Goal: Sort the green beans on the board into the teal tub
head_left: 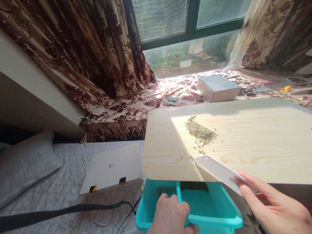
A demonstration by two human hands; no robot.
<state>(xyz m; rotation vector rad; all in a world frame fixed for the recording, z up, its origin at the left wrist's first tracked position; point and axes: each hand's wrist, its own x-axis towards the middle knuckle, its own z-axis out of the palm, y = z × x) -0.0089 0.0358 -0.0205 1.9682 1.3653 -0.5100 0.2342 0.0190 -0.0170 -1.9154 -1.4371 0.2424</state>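
My right hand (pixel 273 204) pinches a flat white plastic strip (pixel 216 170) between thumb and fingers. Its far end rests on the pale wooden tabletop (pixel 255 136) beside a few loose green-brown seeds. A larger pile of these seeds (pixel 201 131) lies farther up the board, partly in sunlight. Below the board's front edge is a turquoise plastic bin (pixel 207 219), split by a divider. My left hand (pixel 169 213) is closed over the bin's near rim by the divider. Dark seeds (pixel 195 186) lie along the far side of the right compartment, and fewer show in the left one.
A white box (pixel 219 87) and a small grey packet (pixel 172 100) sit on the floral-covered window ledge. Left of the board, a flat white box (pixel 113 167) rests on the quilted bed. A black strap (pixel 73 209) and cables cross the lower left, near a pillow (pixel 26 162).
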